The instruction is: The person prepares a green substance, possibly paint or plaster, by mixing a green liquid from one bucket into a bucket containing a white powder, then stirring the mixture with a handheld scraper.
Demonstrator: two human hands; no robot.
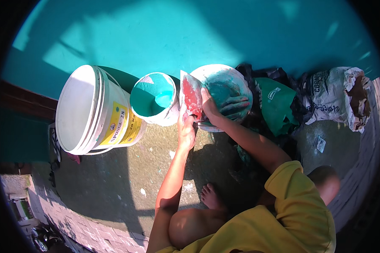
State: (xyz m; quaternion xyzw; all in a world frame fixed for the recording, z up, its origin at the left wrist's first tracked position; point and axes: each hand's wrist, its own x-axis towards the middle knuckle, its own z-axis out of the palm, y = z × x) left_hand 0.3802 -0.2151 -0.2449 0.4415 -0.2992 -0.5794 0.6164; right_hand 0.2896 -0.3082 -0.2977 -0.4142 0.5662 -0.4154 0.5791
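Note:
A red blade-like piece (191, 95), smeared with white and pale along its left side, stands tilted in front of me; I cannot make out its exact kind. My left hand (186, 133) is closed round its lower end. My right hand (208, 105) is against its right edge, with some fingers hidden behind it. Just behind and to the right is a round white basin (245, 80), its inside smeared with teal and grey. Left of the piece stands a white pail (156, 120) with teal paint inside.
A large lidded white bucket (78, 109) with a yellow label stands at the left. To the right lie a green bag (274, 105), dark plastic, and a torn paper sack (331, 97). A teal wall (156, 33) rises behind. My bare foot (211, 197) rests on the paint-spotted floor.

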